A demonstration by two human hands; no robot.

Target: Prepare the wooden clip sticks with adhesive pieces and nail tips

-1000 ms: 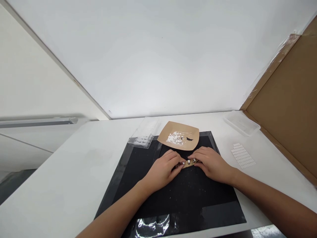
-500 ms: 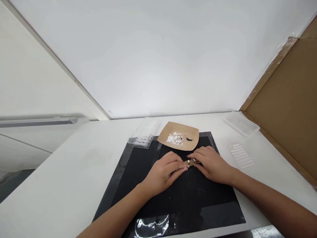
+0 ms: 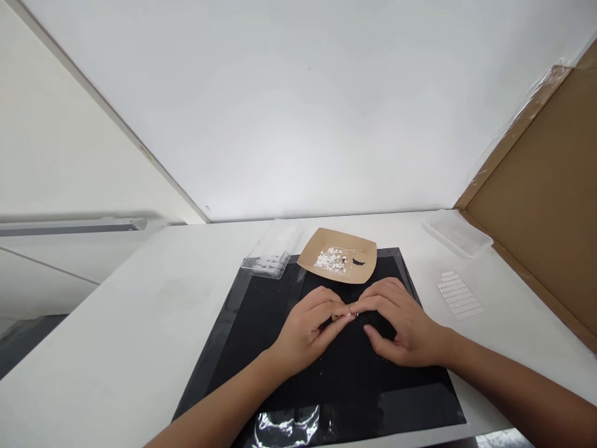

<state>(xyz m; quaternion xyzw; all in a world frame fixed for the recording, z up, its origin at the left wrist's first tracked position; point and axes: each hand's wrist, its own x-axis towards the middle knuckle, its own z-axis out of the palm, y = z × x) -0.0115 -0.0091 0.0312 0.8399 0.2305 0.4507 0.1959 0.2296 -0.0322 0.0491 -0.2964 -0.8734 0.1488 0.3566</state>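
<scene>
- from where i sit, my landmark is the black mat (image 3: 345, 379) on the white table (image 3: 135, 317).
- my left hand (image 3: 312, 326) is over the middle of the mat, thumb and fingers pinched on a small workpiece (image 3: 356, 315) with white bits.
- that workpiece is above the mat's middle, between my two hands; fingers hide most of it, so i cannot make out its shape.
- my right hand (image 3: 401, 323) is over the mat's right part, index finger reaching to the workpiece by the left fingertips, thumb spread away from it and holding nothing i can see.
- across the mat's far edge lies a tan dish (image 3: 367, 250), with white pieces (image 3: 332, 259) and a dark sliver (image 3: 358, 262) in it.
- a clear box (image 3: 267, 266) overlaps the mat's far left corner.
- right of the mat, apart from it, lie rows of white tabs (image 3: 459, 295).
- beyond its far right corner: a translucent tray (image 3: 459, 234), near a cardboard panel (image 3: 545, 180).
</scene>
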